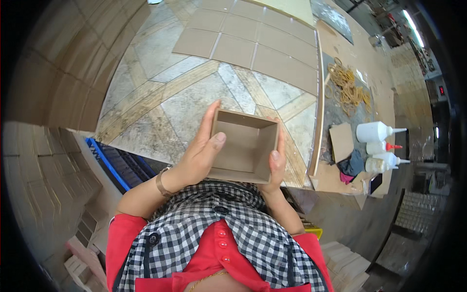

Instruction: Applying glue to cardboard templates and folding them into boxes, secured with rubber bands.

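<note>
Between my two hands is an open brown cardboard box [243, 146], its hollow inside facing up toward me. My left hand [202, 153] presses along the box's left wall, the thumb lying over the rim and the fingers on the outside. On the right wall, my right hand [276, 163] grips with its thumb near the rim; its fingers are mostly hidden behind the box. The box is held above the near edge of the patterned worktable [189, 107]. Beyond it on the table lie flat brown panels [248, 36] in rows, with narrow gaps between them.
To the right, a side table carries a heap of rubber bands [348, 85], white squeeze bottles [372, 131], a brown card piece [342, 141], a dark cloth [352, 163] and a phone [375, 183]. Stacked brown boxes [68, 63] rise at left. A blue-edged crate [116, 165] stands below the table.
</note>
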`<act>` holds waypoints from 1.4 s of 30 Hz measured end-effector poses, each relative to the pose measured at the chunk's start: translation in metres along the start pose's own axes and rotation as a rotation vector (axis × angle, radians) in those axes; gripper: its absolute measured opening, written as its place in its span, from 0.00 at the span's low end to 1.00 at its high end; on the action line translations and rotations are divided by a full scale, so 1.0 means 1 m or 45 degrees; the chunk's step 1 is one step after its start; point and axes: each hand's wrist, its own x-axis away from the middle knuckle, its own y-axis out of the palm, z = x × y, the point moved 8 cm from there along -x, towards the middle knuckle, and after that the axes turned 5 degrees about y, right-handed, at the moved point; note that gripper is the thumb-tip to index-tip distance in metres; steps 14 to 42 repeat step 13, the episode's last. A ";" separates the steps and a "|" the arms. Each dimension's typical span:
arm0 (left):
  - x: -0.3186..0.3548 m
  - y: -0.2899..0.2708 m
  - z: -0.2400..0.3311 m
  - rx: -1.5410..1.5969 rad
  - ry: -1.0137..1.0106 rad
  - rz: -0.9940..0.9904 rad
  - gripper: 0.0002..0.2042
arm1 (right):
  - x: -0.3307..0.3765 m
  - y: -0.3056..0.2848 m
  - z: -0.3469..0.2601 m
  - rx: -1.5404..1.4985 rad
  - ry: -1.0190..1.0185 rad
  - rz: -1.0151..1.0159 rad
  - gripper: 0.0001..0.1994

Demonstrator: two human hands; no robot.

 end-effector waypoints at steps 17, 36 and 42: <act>0.116 -0.070 0.061 -0.295 -0.157 0.204 0.24 | 0.005 0.208 -0.063 0.791 -0.393 -1.098 0.16; 0.116 -0.070 0.061 -0.295 -0.157 0.204 0.24 | 0.005 0.208 -0.063 0.791 -0.393 -1.098 0.16; 0.116 -0.070 0.061 -0.295 -0.157 0.204 0.24 | 0.005 0.208 -0.063 0.791 -0.393 -1.098 0.16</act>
